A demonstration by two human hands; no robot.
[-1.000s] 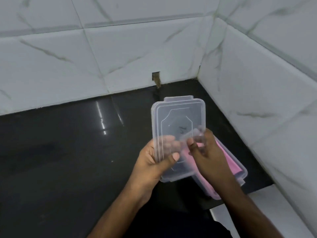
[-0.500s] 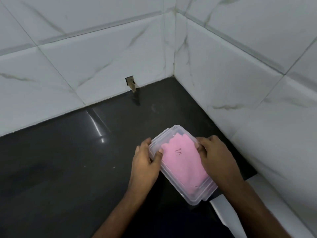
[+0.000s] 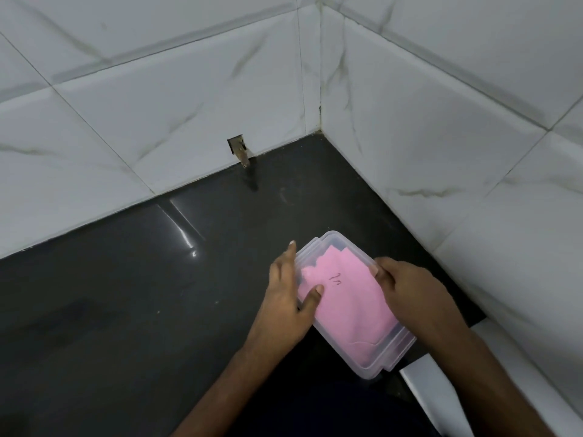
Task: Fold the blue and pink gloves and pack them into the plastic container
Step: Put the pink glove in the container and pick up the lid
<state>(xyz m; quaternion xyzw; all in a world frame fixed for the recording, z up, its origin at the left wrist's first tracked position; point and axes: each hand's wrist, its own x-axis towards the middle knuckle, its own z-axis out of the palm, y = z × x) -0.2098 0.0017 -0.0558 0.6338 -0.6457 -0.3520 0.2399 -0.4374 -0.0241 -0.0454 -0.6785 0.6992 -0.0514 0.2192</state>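
Observation:
The clear plastic container [image 3: 375, 364] lies on the black counter near the right wall, its clear lid lying on top. Through the lid shows the folded pink glove [image 3: 347, 304]; the blue glove is hidden from view. My left hand [image 3: 288, 294] rests against the container's left side, thumb pressing on the lid, index finger straight. My right hand [image 3: 410, 294] holds the right edge with fingers curled over the lid's rim.
White marble-look tiled walls [image 3: 441, 137] meet in a corner behind and to the right. A small hole with a brown stub [image 3: 239, 151] sits in the back wall. The black counter [image 3: 126, 294] stretches left. A white ledge [image 3: 422, 383] lies at the counter's near right end.
One second ago both hands held the lid upright above the container. The lid now lies on the container, with both hands at its sides. The left index finger has straightened.

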